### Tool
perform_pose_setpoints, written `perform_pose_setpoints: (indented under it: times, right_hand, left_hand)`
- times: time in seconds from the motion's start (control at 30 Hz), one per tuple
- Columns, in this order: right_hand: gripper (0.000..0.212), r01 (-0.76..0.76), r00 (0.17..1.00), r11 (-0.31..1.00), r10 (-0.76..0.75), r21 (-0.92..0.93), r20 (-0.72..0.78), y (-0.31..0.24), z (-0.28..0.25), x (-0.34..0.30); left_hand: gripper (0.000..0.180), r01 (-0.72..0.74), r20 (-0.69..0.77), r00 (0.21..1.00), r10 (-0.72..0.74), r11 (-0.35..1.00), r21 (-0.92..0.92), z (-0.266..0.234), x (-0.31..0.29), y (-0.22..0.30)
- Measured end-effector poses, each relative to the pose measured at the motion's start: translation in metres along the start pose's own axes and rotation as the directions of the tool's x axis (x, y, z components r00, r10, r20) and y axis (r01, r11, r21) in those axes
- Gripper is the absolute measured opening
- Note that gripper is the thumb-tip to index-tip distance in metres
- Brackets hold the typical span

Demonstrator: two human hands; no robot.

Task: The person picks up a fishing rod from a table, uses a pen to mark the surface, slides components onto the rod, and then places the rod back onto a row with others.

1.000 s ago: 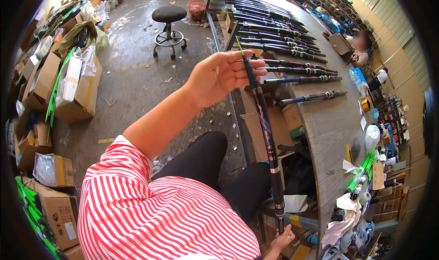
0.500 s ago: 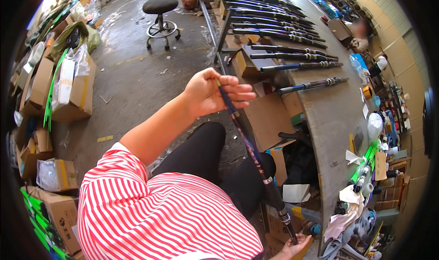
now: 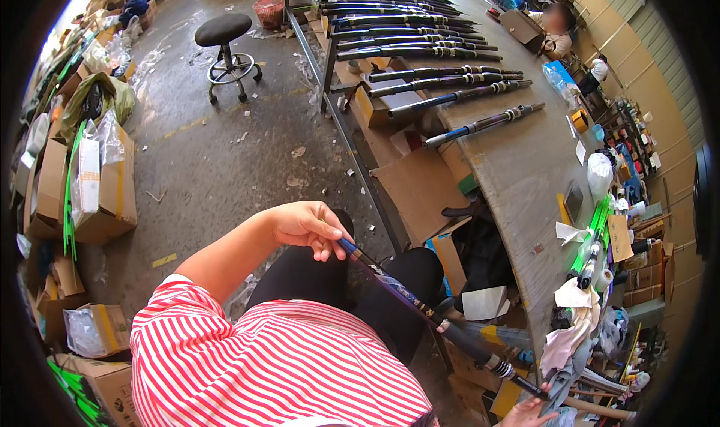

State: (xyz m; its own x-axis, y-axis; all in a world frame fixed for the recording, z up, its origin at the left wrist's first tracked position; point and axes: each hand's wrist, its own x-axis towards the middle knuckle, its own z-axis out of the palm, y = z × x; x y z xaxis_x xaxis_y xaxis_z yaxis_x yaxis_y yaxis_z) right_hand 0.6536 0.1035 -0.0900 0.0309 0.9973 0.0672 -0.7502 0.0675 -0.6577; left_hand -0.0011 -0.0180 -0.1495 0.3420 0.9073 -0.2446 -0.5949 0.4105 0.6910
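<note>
**Dark fishing rod (image 3: 441,324), slanted between two hands beside a stocked bench**

Workbench (image 3: 514,217): one, long, grey top, along the person's right side.

Row of rods (image 3: 420,52): many, dark, laid side by side across the far part of the workbench, their left ends jutting past its edge; the nearest rod (image 3: 484,125) lies a little apart from its neighbours.

Dark fishing rod: one, blue toward the slim end, patterned mid-shaft, with metal rings near the handle. It runs over the knees, slim end at upper left, butt at lower right by the near end of the workbench.

Stool (image 3: 223,29): one, round black seat, wheeled base, on the floor ahead.

Carton (image 3: 116,179): one, brown, at left, with clear plastic at its top.

Basket (image 3: 269,12): one, red, beyond the stool.

Left hand (image 3: 307,228): thumb and fingers pinched on the slim end.

Right hand (image 3: 529,412): at the butt, partly cut off by the lower edge; whether its fingers are closed cannot be told.

Step in hand, as judged: handling the rod lengthwise, an end to each hand. The next move seems to call for steady support at the butt and a light pinch at the slim end.
</note>
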Motion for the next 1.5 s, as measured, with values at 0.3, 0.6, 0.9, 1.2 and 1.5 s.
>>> perform_pose_setpoints:
  times: [0.3, 0.6, 0.9, 1.2, 1.5]
  right_hand:
    - [0.051, 0.101, 0.995, 0.811, -0.068, -0.576, 0.079, -0.012, 0.089, 0.042]
    - [0.079, 0.686, 0.648, 0.494, -0.08, -0.535, 0.757, 0.116, 0.296, 0.011]
    - [0.023, 0.083, 0.687, 0.817, 0.368, -0.57, 0.627, 0.236, 0.273, -0.025]
    - [0.027, 0.085, 0.801, 0.817, 0.284, -0.571, 0.526, 0.228, 0.261, -0.008]
    - [0.018, 0.237, 0.965, 0.715, -0.096, -0.658, 0.244, 0.094, 0.235, 0.124]
  left_hand:
    - [0.035, 0.244, 0.209, 0.937, -0.281, 0.952, 0.185, 0.011, 0.006, -0.065]
    - [0.042, -0.107, 0.479, 0.866, 0.146, 0.988, -0.108, 0.109, 0.073, -0.02]
    - [0.056, 0.052, 0.451, 0.887, 0.104, 0.946, -0.32, 0.138, 0.085, -0.03]
    - [0.035, -0.077, 0.269, 0.959, 0.092, 0.995, -0.065, 0.133, 0.08, -0.025]
    - [0.044, 0.015, -0.044, 0.999, 0.01, 0.842, 0.539, 0.011, 0.004, -0.083]
